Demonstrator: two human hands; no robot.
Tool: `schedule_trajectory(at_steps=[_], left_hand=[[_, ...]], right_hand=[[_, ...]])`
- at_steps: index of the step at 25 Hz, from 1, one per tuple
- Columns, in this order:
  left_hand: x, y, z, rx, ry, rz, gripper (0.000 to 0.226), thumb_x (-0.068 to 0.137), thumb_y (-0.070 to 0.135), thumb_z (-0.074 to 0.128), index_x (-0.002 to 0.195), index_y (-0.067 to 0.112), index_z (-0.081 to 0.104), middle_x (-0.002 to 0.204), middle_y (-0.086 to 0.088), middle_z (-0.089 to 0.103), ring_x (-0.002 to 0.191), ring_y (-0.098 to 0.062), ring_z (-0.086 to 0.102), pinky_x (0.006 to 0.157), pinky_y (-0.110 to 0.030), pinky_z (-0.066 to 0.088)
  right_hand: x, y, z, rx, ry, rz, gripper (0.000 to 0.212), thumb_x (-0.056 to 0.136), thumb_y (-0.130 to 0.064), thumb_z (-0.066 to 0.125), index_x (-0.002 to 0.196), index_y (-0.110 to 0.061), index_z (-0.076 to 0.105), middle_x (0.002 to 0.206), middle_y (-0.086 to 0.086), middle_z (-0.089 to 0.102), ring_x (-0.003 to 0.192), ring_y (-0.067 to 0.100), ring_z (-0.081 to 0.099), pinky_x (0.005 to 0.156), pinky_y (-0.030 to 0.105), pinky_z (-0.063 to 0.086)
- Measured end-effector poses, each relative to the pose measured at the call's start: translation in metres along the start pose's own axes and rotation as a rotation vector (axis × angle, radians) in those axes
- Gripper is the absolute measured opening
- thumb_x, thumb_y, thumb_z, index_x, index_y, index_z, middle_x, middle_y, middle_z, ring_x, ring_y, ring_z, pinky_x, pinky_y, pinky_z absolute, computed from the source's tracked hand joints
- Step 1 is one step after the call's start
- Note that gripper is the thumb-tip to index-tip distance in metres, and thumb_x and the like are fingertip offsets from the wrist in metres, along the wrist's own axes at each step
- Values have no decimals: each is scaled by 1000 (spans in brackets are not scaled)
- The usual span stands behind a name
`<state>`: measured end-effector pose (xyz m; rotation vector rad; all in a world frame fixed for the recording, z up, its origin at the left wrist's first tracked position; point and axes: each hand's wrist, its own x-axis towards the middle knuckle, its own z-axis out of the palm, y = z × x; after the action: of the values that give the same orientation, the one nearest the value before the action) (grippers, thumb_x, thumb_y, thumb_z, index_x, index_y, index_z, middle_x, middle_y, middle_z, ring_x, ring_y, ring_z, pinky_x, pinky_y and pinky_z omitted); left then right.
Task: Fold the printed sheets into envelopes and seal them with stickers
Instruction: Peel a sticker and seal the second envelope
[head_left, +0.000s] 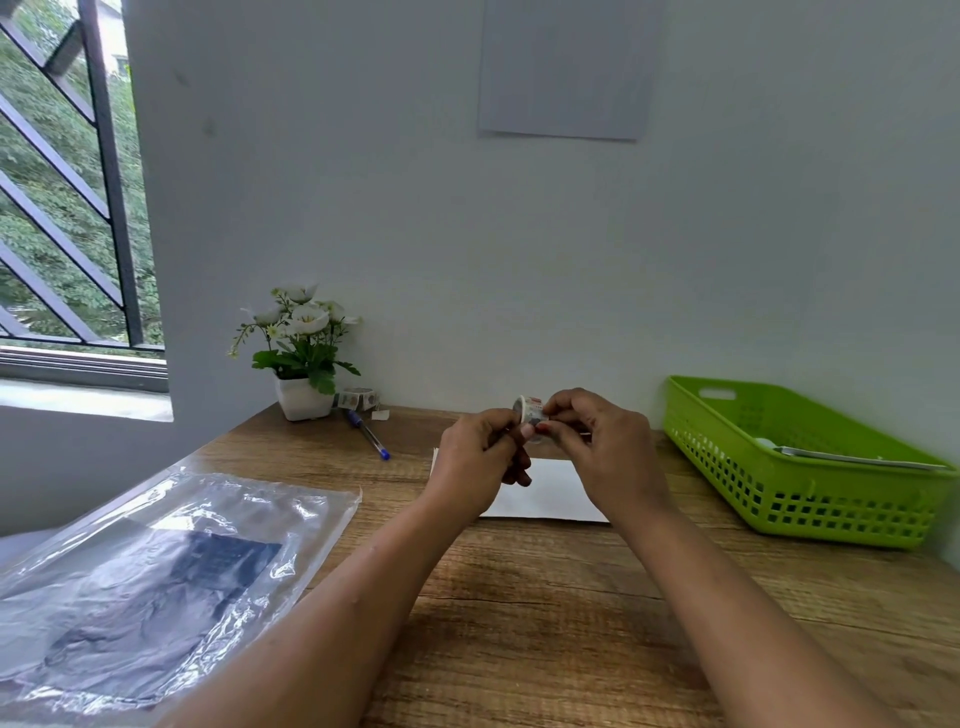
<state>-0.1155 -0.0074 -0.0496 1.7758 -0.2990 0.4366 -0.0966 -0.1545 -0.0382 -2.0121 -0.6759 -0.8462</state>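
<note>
Out at eight o'clock the plastic bag (156, 561) lies flat. Dead centre, the left hand (480, 457) curls in, thumb and forefinger pinching the near edge of the sticker roll (531, 410). The right hand (602, 452) clamps it with curled fingers, just above the folded white sheet (550, 493) at twelve o'clock. The roll looks light with a stiff core, and its stickers flimsy and tacky, best lifted by one corner. The green basket (831, 499) sits at three o'clock.
</note>
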Motion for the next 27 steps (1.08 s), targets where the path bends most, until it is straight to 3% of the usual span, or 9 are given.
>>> schedule_trajectory(at_steps=[7, 11, 17, 23, 25, 27], left_hand=[[0, 0, 1, 8, -1, 1, 21, 96, 19, 54, 78, 24, 64, 66, -5, 62, 58, -20, 65, 62, -28, 54], [0, 1, 1, 6, -3, -6, 19, 96, 19, 54, 80, 22, 64, 68, -6, 63, 60, -20, 65, 65, -31, 54], [0, 1, 1, -5, 4, -5, 20, 96, 19, 54, 79, 24, 64, 67, -6, 63, 60, -20, 66, 63, -28, 55], [2, 0, 1, 3, 10, 13, 19, 95, 20, 55, 79, 24, 64, 65, -4, 62, 59, -18, 65, 67, -33, 55], [2, -1, 2, 35, 10, 23, 17, 95, 20, 55, 82, 25, 65, 65, -3, 63, 62, -15, 65, 66, -30, 54], [2, -1, 2, 14, 22, 18, 14, 95, 22, 55, 90, 22, 67, 74, -3, 67, 67, -14, 68, 65, -26, 54]], right_hand=[[-1, -2, -2, -44, -21, -11, 2, 86, -16, 67, 84, -17, 67, 75, -2, 71, 73, 13, 67, 66, 38, 54], [-1, -3, -2, -15, -22, 24, 12, 86, -14, 67, 98, -15, 68, 89, 1, 74, 84, 10, 69, 76, 33, 56], [-2, -4, -1, -23, -13, 6, 4, 86, -13, 66, 86, -16, 69, 78, -3, 72, 76, 11, 68, 69, 36, 55], [-1, -5, -1, 4, -9, 19, 15, 86, -13, 66, 101, -14, 69, 88, -3, 74, 84, 7, 68, 73, 22, 54], [-1, -4, -1, 35, -21, 25, 10, 84, -10, 67, 91, -16, 69, 79, -13, 69, 79, -3, 66, 68, 8, 47], [-1, -5, -1, 61, -16, 35, 13, 82, -7, 69, 80, -19, 66, 72, -19, 65, 75, -8, 62, 63, 3, 43]])
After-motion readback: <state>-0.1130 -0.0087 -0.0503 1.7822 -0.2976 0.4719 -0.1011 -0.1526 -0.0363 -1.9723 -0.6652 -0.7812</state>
